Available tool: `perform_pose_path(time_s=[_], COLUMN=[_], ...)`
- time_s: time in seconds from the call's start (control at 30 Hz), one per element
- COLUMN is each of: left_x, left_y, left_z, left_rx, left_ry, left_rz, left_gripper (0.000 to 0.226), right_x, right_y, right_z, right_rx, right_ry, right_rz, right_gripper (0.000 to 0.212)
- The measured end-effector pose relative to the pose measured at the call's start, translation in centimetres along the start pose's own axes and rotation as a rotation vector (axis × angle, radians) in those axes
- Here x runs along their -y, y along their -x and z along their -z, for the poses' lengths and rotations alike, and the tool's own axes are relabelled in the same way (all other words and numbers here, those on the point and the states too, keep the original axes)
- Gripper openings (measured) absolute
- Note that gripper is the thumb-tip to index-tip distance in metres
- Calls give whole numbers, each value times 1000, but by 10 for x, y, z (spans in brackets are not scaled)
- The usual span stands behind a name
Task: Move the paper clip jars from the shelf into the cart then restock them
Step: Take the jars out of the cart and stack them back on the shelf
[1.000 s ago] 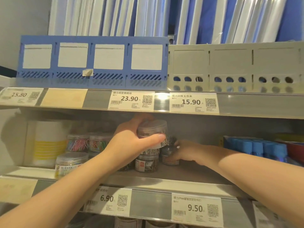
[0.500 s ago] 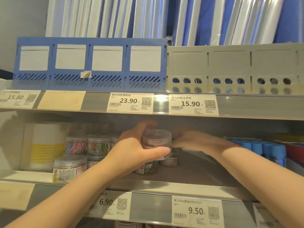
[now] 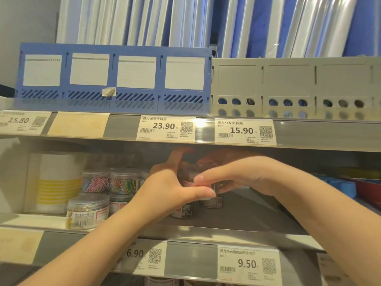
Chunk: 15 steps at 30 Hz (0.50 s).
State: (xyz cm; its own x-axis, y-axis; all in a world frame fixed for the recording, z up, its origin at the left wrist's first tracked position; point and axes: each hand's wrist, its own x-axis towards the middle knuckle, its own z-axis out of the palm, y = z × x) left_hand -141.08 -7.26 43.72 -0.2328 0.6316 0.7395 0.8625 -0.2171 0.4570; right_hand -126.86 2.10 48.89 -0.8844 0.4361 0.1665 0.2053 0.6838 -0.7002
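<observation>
While both arms reach beneath the upper shelf edge, a person's left hand (image 3: pixel 171 188) grasps a clear paper clip jar (image 3: pixel 188 172) held above the middle shelf (image 3: pixel 237 215), with the thumb across its front and the fingers arched behind the lid. The right hand (image 3: pixel 237 174) meets it from the right, its fingers curled round a second jar (image 3: pixel 216 187). That jar is largely hidden and pressed against the first, and the right thumb lies across the front where the two jars meet.

Directly below the hands, a labelled jar of silver clips (image 3: pixel 183 211) stands on the grey deck, with another labelled jar (image 3: pixel 212 203) just to its right and farther back. To the left, two jars of coloured clips (image 3: pixel 95 182) (image 3: pixel 123 183) sit side by side on a lower row. That row is fronted by a barcode-labelled jar (image 3: pixel 86 211) near the shelf lip, and a red-labelled jar (image 3: pixel 118 203) stands beside it. A white pack with yellow stripes (image 3: pixel 55 182) stands at far left, and blue items (image 3: pixel 338 184) lie blurred at right.

Price tags reading 23.90 (image 3: pixel 165 126) and 15.90 (image 3: pixel 243 131) line the rail above; 6.90 (image 3: pixel 134 253) and 9.50 (image 3: pixel 247 263) line the rail below. On the top shelf, a blue file rack (image 3: pixel 115 73) abuts a grey file rack (image 3: pixel 288 83), and upright folders (image 3: pixel 268 23) stand behind them.
</observation>
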Motion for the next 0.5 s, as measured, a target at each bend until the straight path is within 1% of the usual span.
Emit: perform_pose_path(time_s=[0.03,0.1,0.17,0.23,0.33,0.43,0.5], left_x=[2,5,8,9,9,11,13], left_y=[0,-2,-3,-4,-3,-3,-4], left_z=[1,3,3,3,1,2,2], left_rx=[-39,-137,-233,-281,-255,-234,-219], left_ry=[28,54,113,136,59,13,5], left_rz=[4,14,32,47,10,-25,-27], left_gripper=[75,71,55,37,25,26,29], right_x=[0,-5,-15,-28,-46,-57,-62], right_y=[-1,-6,-18,-34,-55,-67,-72], right_z=[5,15,22,24,25,22,19], right_rx=[-12,-113,-238,-314,-416,-422,-427], right_ry=[-21,-66,-86,-12,115,98,74], right_rz=[-17,-37,-63,-137,-219,-246,-244], right_gripper=[19,29,33,36,40,57,62])
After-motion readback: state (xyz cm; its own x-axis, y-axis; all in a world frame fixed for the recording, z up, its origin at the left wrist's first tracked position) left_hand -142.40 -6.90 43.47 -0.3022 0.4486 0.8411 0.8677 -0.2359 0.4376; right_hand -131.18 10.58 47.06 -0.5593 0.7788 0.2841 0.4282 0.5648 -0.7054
